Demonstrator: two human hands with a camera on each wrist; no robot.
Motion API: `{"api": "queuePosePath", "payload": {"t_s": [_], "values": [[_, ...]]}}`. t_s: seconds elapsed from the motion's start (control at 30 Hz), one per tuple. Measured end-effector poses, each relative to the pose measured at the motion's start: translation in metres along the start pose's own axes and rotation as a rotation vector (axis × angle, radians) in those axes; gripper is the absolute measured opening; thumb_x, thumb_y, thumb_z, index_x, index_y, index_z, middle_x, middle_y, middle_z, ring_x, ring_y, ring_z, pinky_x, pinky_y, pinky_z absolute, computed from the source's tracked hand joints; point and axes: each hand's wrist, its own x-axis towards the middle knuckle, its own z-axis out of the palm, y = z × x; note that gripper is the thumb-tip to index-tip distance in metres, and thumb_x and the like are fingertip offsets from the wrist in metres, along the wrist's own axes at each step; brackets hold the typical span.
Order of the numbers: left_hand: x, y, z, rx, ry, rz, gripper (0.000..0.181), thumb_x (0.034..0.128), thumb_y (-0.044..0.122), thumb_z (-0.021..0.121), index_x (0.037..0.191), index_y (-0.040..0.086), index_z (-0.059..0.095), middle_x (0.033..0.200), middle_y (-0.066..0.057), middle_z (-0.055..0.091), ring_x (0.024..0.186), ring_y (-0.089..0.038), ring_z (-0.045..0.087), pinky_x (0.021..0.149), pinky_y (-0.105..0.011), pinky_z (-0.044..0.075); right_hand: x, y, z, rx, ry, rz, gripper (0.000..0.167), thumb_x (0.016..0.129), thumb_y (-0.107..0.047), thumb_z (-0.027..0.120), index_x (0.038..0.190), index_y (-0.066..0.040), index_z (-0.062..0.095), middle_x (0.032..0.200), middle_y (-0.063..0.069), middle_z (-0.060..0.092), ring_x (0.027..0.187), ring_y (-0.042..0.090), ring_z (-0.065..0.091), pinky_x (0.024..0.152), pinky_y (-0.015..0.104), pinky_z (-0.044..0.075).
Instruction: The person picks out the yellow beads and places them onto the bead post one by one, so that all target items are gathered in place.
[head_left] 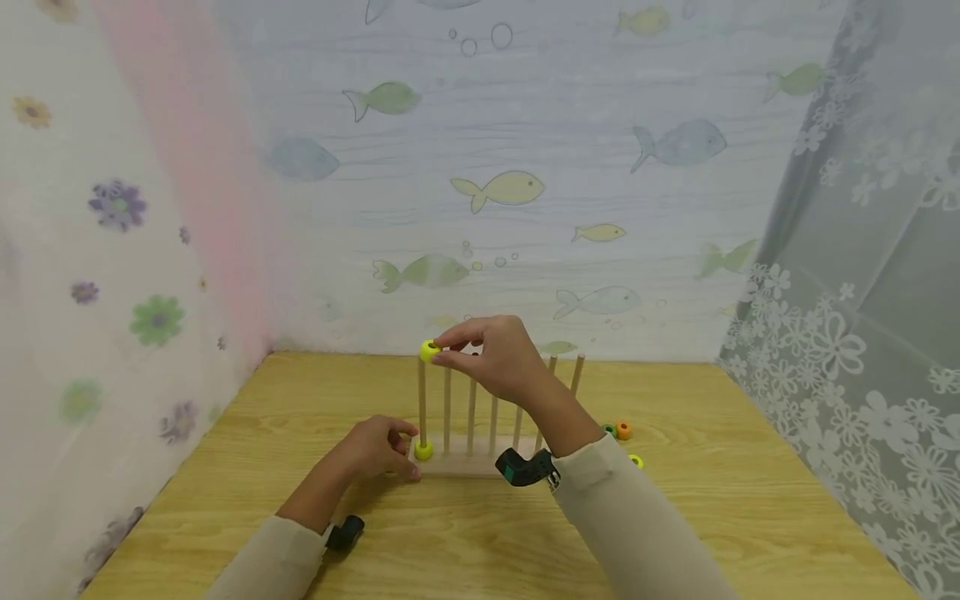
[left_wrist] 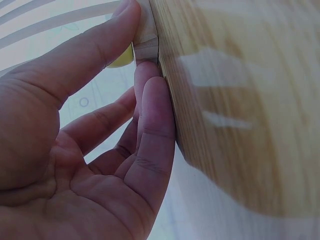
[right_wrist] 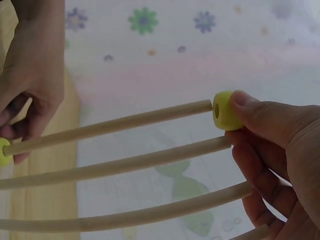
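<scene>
Between the thumb and fingers of my right hand (head_left: 495, 354) is a yellow bead (right_wrist: 226, 111). In the right wrist view its hole faces the tip of the end peg (right_wrist: 150, 116), just off it. The peg belongs to a wooden peg rack (head_left: 468, 467) with a row of upright rods on a flat base. Another yellow bead (head_left: 423, 451) sits at the foot of that same peg. My left hand (head_left: 371, 450) grips the base's left end, thumb on the near side (left_wrist: 147, 30) and fingers around the end.
Right of the rack, partly behind my right forearm, lie a green bead (head_left: 609, 431), an orange bead (head_left: 624, 430) and a yellow ring-like bead (head_left: 637, 461). The wooden tabletop (head_left: 465, 542) meets a fish-patterned curtain (head_left: 487, 125) at the back.
</scene>
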Motion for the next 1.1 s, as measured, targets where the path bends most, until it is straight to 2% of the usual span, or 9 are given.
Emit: {"api": "queuePosePath", "payload": {"t_s": [0.3,0.67,0.93,1.1], "values": [[0.001,-0.003,0.001,-0.011,-0.011,0.003,0.073,0.0691,0.026,0.099,0.134,0.010,0.069,0.095,-0.005,0.062,0.079,-0.020,0.057,0.065,-0.033,0.048,0.002,0.002,0.006,-0.027,0.001,-0.017,0.015,0.093,-0.033,0.080,0.104,-0.023,0.084,0.097,-0.012,0.078,0.086,-0.003,0.067,0.083,0.031,0.055],[0.001,-0.001,0.000,-0.019,-0.013,0.005,0.073,0.0704,0.024,0.098,0.135,0.009,0.068,0.094,-0.006,0.062,0.078,-0.020,0.058,0.064,-0.033,0.049,0.005,0.000,0.009,-0.028,0.010,-0.005,0.016,0.092,-0.031,0.081,0.105,-0.022,0.084,0.095,-0.011,0.079,0.085,-0.002,0.067,0.082,0.029,0.054],[0.001,0.000,0.000,0.004,-0.004,0.003,0.071,0.0707,0.024,0.098,0.134,0.010,0.069,0.095,-0.004,0.063,0.079,-0.019,0.058,0.065,-0.033,0.049,0.005,0.000,0.011,-0.001,0.010,0.012,0.016,0.092,-0.030,0.081,0.104,-0.020,0.084,0.096,-0.007,0.079,0.085,0.002,0.067,0.084,0.041,0.058],[-0.001,0.002,-0.001,-0.003,-0.009,0.009,0.070,0.0720,0.022,0.097,0.134,0.008,0.068,0.093,-0.005,0.063,0.076,-0.019,0.058,0.064,-0.033,0.049,0.005,0.000,0.012,-0.016,0.016,0.012,0.015,0.092,-0.031,0.082,0.103,-0.022,0.084,0.096,-0.009,0.079,0.084,-0.001,0.067,0.082,0.032,0.057]]}}
